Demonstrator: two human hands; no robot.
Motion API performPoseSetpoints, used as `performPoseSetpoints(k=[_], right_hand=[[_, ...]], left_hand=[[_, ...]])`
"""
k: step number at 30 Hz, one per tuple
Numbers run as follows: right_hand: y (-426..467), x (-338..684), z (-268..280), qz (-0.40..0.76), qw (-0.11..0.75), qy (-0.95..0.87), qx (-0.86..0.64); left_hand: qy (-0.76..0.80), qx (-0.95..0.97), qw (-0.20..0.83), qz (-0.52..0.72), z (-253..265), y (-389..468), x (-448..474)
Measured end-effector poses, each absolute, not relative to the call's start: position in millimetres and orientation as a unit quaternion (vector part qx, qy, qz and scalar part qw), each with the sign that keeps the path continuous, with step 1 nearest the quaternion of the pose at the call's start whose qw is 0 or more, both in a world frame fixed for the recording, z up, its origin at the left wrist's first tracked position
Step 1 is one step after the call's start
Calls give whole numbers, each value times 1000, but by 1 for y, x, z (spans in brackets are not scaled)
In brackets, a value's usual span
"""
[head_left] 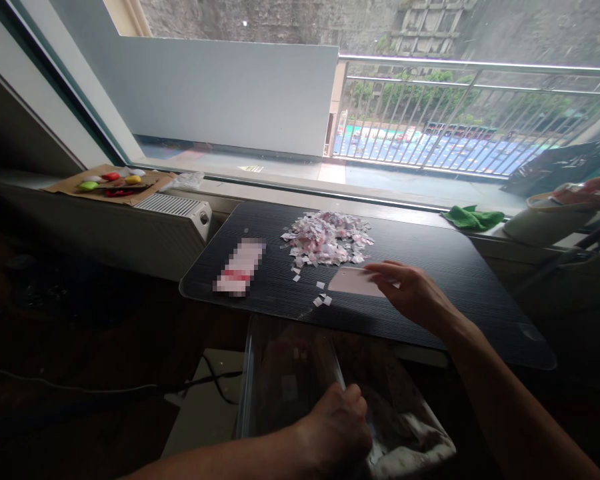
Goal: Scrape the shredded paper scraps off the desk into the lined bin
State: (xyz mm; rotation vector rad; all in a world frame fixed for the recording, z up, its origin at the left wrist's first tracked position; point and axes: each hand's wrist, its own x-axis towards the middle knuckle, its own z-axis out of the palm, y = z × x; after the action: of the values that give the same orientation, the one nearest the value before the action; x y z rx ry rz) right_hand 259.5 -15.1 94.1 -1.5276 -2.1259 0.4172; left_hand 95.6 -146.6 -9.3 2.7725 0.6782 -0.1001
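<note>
One pile [327, 239] of paper bits, too many to count, lay on one table [430, 260]. On the pile's near right side, the right hand [405, 287] had one card [353, 281] pinched between thumb and bent fingers, with little gap. At least four loose squares [321, 285] lay just nearer the person than the pile. Further toward the person and lower than the pile, the left hand [340, 423] was curled tightly around the rim of one box [245, 373]. One pixelated item [241, 267] lay left of the pile; one green cloth [473, 218], well to its right.
</note>
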Motion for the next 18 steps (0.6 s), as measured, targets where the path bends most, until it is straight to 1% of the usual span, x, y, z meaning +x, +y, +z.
performPoseSetpoints(k=[4, 7, 10, 13, 16, 18], right_hand=[[3, 245, 83, 184, 285, -770, -541], [7, 242, 77, 194, 277, -784, -521], [-4, 251, 79, 174, 261, -811, -493], [-17, 262, 84, 150, 268, -825, -475], [-24, 262, 86, 148, 286, -832, -451], [-26, 260, 86, 150, 281, -843, -434]], left_hand=[[240, 965, 101, 13, -21, -153, 92], [241, 967, 66, 44, -29, -156, 86], [257, 962, 88, 24, -28, -155, 86], [252, 959, 132, -8, -21, -150, 91], [247, 959, 139, -8, -19, -150, 95], [247, 960, 132, 1, -20, -151, 95]])
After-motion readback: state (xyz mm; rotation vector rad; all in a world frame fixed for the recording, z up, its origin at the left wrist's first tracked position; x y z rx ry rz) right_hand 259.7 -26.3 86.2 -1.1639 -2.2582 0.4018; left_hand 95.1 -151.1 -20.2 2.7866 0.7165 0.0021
